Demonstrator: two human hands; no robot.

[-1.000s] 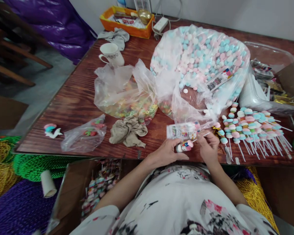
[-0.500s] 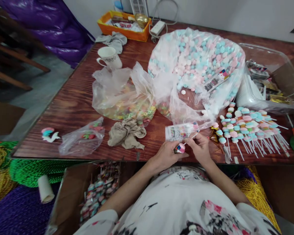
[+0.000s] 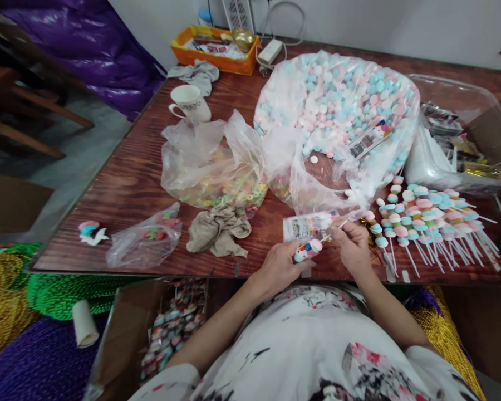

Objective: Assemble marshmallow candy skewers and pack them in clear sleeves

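Near the table's front edge, my left hand (image 3: pixel 278 267) is closed around a marshmallow skewer in a printed clear wrapper (image 3: pixel 307 250), its pink top facing right. My right hand (image 3: pixel 352 246) pinches the skewer's white stick, whose tip (image 3: pixel 343 224) shows above the fingers. What else those fingers hold is hidden. Behind my hands lie flat printed wrappers (image 3: pixel 303 227). To the right of my right hand are gold twist ties (image 3: pixel 368 224) and a pile of marshmallow skewers (image 3: pixel 426 214) with white sticks pointing toward me.
A big clear bag of pastel marshmallows (image 3: pixel 359 83) fills the back, beside a bag of gummy candies (image 3: pixel 217 172). Left are a crumpled cloth (image 3: pixel 219 231), small bag (image 3: pixel 146 236) and mug (image 3: pixel 190 103). A clear plastic bin (image 3: pixel 476 178) stands right; a cardboard box (image 3: pixel 125 328) is below.
My right hand has moved slightly right, away from the left hand. The wrapped skewer now shows more of its length, and the view has shifted a little.
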